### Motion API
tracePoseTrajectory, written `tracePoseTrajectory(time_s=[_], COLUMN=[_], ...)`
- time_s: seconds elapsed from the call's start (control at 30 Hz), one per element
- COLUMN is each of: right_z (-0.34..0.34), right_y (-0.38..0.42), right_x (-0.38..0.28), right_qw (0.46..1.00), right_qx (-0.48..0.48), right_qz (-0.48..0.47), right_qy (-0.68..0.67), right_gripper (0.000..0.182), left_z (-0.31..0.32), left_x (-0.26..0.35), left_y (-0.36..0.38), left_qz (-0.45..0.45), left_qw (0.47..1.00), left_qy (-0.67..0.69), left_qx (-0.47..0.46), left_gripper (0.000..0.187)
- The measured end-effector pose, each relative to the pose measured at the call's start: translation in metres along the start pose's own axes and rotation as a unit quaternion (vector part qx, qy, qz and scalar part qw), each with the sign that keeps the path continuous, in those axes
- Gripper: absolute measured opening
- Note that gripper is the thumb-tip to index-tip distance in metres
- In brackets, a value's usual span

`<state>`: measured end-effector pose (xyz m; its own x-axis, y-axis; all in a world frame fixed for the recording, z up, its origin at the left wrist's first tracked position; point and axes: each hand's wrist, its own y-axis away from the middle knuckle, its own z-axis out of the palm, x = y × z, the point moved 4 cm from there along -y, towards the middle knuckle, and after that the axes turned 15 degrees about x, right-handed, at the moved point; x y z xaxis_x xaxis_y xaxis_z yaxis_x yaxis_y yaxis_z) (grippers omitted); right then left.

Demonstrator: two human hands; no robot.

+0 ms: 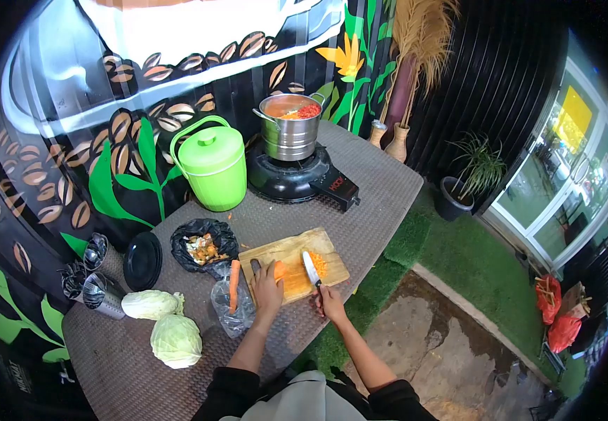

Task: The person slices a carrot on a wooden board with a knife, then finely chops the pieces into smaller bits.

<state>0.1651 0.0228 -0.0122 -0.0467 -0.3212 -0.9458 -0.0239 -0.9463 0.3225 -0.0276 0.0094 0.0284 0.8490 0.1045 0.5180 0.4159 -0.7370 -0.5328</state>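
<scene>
My left hand (269, 289) rests on the wooden cutting board (325, 242), its fingers closed against a piece of carrot (281, 268). A dark handle (255, 266) lies beside those fingers; the rest of it is hidden. In my right hand (330, 304) is a kitchen knife (310, 265), its blade pointing away from me over the board. Diced carrot (319, 264) is heaped just right of the blade. Left of the board, a whole carrot (234, 286) lies on a clear plastic bag (223, 303).
A black bag of peelings (204, 247) sits behind the board. Cabbages (176, 342) and cutlery holders (104, 295) are at left. Farther back stand a green lidded bucket (212, 165) and a pot (291, 133) of chopped food on a black stove (293, 179). The table's edge (381, 252) runs along the right.
</scene>
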Motion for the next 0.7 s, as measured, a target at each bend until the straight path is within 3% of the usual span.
tracePoseTrajectory(time_s=[0.13, 0.2, 0.23, 0.3, 0.33, 0.43, 0.7], right_z=[0.002, 0.002, 0.001, -0.002, -0.005, -0.001, -0.003], right_y=[-0.006, -0.014, -0.017, -0.016, -0.018, -0.004, 0.004], right_x=[0.006, 0.013, 0.017, 0.003, 0.003, -0.014, 0.009], right_qw=[0.999, 0.981, 0.981, 0.908, 0.909, 0.884, 0.891], right_qx=[-0.017, -0.038, -0.037, 0.068, 0.085, 0.163, 0.163], right_qz=[-0.002, -0.068, -0.068, -0.271, -0.207, -0.247, -0.209], right_qy=[0.028, 0.178, 0.178, 0.312, 0.352, 0.361, 0.369], right_gripper=[0.037, 0.037, 0.037, 0.036, 0.035, 0.037, 0.039], left_z=[0.0, -0.001, -0.001, -0.001, -0.001, 0.0, 0.001], left_x=[-0.011, -0.009, -0.009, -0.007, -0.007, -0.009, -0.011], left_y=[-0.003, -0.002, -0.002, 0.001, 0.003, 0.007, 0.009], left_qz=[-0.034, -0.032, -0.03, -0.013, -0.012, 0.015, 0.006], left_qw=[0.998, 0.994, 0.994, 0.989, 0.989, 0.991, 0.988], left_qy=[0.043, 0.089, 0.089, 0.126, 0.125, 0.114, 0.141], left_qx=[-0.035, -0.05, -0.05, -0.074, -0.075, -0.068, -0.057], left_gripper=[0.05, 0.048, 0.048, 0.047, 0.047, 0.048, 0.046])
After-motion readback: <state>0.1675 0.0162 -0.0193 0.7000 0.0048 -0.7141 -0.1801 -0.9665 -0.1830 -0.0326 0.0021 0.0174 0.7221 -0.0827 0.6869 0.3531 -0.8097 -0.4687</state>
